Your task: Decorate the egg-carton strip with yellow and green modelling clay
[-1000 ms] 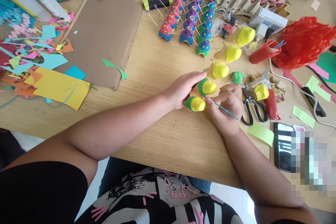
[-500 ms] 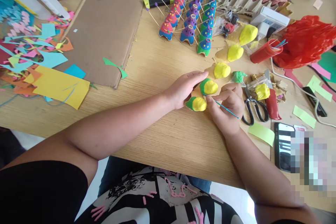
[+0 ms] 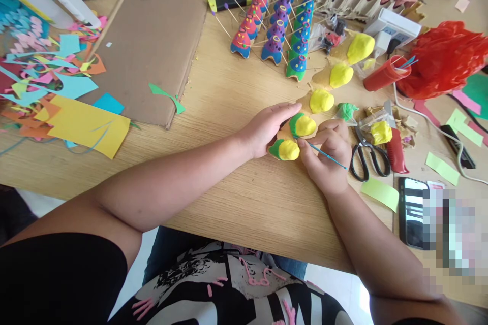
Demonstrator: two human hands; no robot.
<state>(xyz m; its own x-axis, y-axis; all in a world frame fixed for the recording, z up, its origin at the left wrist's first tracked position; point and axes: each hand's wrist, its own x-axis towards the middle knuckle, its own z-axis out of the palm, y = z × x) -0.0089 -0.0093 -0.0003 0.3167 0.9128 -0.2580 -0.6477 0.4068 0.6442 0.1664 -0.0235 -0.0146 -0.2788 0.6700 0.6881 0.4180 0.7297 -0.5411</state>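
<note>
A strip of egg carton cups (image 3: 281,135) stretches away from me, its bumps topped with yellow clay (image 3: 321,101). The two nearest cups also carry green clay (image 3: 276,148) beside the yellow. My left hand (image 3: 267,129) is curled around the near end of the strip, thumb and fingers on its left side. Pinched in my right hand (image 3: 327,156) is a thin blue modelling tool (image 3: 327,155), its tip at the gap between the two green-and-yellow cups. The fingers partly hide that tip.
Finished painted cup rows (image 3: 272,43) with pins stand behind. Black-handled scissors (image 3: 368,160), yellow clay in wrap (image 3: 381,132), green clay (image 3: 346,110) and a phone (image 3: 414,213) lie right. A cardboard sheet (image 3: 152,51) and paper scraps (image 3: 80,122) lie left; a red cup (image 3: 387,75) lies tilted.
</note>
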